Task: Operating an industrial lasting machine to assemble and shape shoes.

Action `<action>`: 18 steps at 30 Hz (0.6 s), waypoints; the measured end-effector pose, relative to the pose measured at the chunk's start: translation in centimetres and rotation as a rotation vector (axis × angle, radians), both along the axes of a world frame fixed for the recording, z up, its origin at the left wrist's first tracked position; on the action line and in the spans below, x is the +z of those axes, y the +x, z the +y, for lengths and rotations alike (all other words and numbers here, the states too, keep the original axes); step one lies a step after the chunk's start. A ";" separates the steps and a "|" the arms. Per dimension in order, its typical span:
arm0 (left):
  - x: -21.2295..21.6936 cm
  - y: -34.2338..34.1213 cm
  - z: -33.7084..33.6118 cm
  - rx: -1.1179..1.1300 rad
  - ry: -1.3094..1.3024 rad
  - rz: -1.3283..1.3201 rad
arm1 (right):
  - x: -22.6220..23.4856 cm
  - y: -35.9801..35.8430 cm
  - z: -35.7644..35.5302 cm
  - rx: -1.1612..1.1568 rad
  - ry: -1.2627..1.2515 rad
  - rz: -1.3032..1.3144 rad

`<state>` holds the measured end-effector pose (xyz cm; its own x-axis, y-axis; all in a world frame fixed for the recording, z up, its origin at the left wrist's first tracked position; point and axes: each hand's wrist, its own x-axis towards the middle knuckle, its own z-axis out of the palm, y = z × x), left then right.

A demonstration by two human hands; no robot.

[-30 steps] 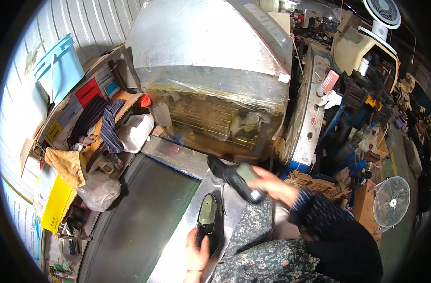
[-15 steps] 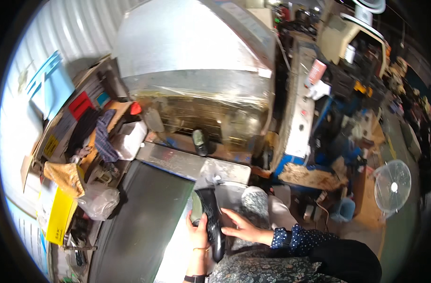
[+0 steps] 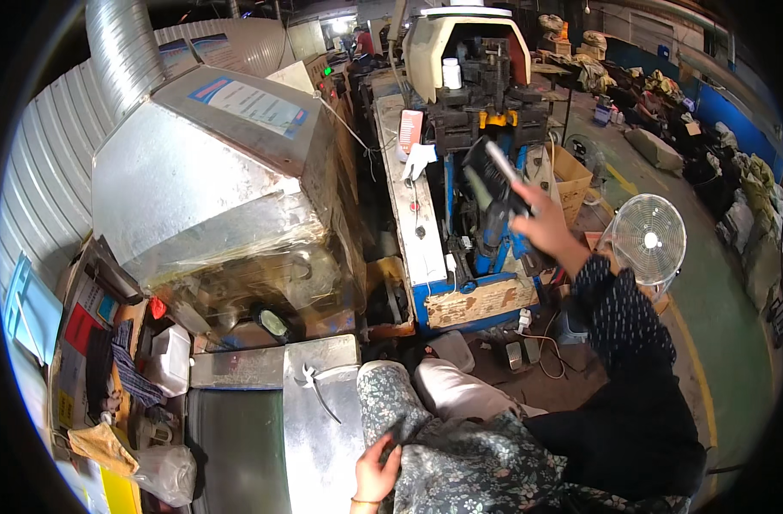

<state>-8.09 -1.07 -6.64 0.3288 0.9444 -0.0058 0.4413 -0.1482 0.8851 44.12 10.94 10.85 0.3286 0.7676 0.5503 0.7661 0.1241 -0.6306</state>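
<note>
1. Right hand (image 3: 547, 224): extended forward, its fingers clamped on a dark shoe (image 3: 494, 187), blurred, held in front of the press (image 3: 484, 113). The grip at the near end probably served to leave the far end exposed. A pale bar along the shoe could not be identified.
2. Left hand (image 3: 376, 473): low against the flowered apron (image 3: 477, 467), fingers bent; whether they pinched cloth could not be told. This low position presumably kept it out of the other arm's way.
3. Second shoe (image 3: 273, 323): at the mouth of the metal hood (image 3: 203, 180), green patch showing, probably placed there because the opening faced the worktop.
4. Edges: a narrow dark gap separated the hood from the press's white panel (image 3: 419, 236). The metal sheet (image 3: 323, 441), bearing a thin grey strip (image 3: 321, 399), bordered the belt (image 3: 242, 445).
5. Room: the right arm's widest room appeared to lie toward the green floor (image 3: 715, 300), with a fan (image 3: 648, 238) beyond the sleeve.
</note>
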 end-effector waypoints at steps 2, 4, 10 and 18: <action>0.5 -0.9 -1.1 -0.033 0.056 0.165 | 1.7 3.9 1.1 -0.211 -0.038 -0.060; -1.1 -1.8 -2.0 -0.017 -0.004 0.170 | 3.1 6.7 2.2 -0.365 -0.070 -0.163; 0.5 -0.1 -1.1 0.129 -0.007 0.117 | 3.5 12.4 5.0 -0.284 -0.344 -0.244; 23.9 7.3 1.0 -0.328 -0.040 -1.163 | -0.7 9.2 6.9 -0.261 -0.329 -0.584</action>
<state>-0.83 -0.04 17.21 0.3810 0.8208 0.4255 -0.6750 -0.0676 0.7347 53.32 17.87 10.15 0.2469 0.8604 0.4459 0.9684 -0.2353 -0.0822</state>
